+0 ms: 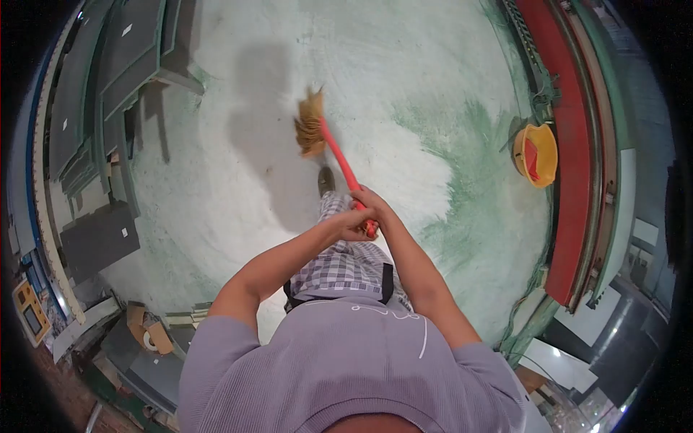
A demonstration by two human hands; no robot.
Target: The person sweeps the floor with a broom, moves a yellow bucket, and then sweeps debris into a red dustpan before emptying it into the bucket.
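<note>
A broom (341, 155) with a red handle and straw-coloured bristles (310, 124) slants up and leftward from my body over the floor. My left hand (358, 225) is wrapped round the handle close to its near end. Just beyond it, my right hand (369, 202) grips the same handle, and the two hands overlap in view. The bristle head is at the floor, slightly blurred, ahead of my shoe (326, 180).
The floor (375, 65) is pale with worn green paint. Dark panels (130, 50) lean on the left, with an open cardboard box (149, 330) below them. On the right, a yellow bucket (543, 155) holding something red stands against a long red machine (570, 144).
</note>
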